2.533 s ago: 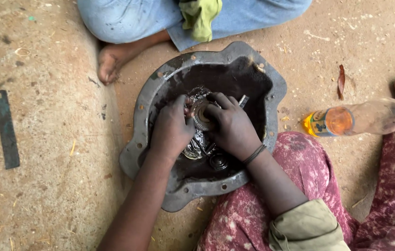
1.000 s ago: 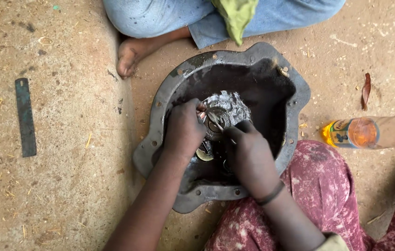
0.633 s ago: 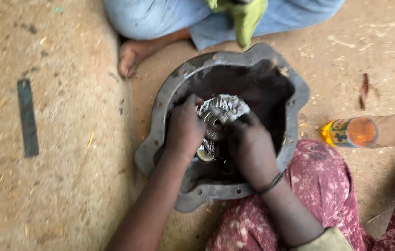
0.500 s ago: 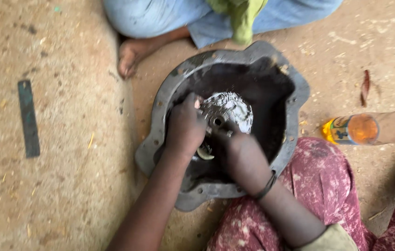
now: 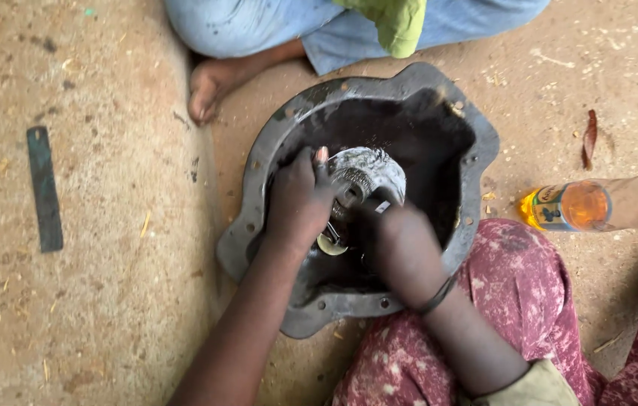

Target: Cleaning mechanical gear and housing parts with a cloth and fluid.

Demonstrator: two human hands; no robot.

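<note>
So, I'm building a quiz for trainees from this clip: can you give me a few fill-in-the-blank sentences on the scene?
1. Both hands, left hand and right hand, work inside a dark metal ____.
2. The plastic bottle lies on its ____.
3. The right wrist wears a dark ____.
4. The flat metal strip lies on the ____.

Missing words: pan; side; band; ground

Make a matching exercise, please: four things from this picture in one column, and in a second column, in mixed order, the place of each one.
Things:
1. flat metal strip
2. bottle
3. silver gear part
4. bare foot

Places:
A. inside the dark metal pan, between the left hand and right hand
B. lying on its side, right of the pan
C. on the dirt, far left
D. just beyond the pan's upper left rim

Pairs: 1-C, 2-B, 3-A, 4-D
</note>
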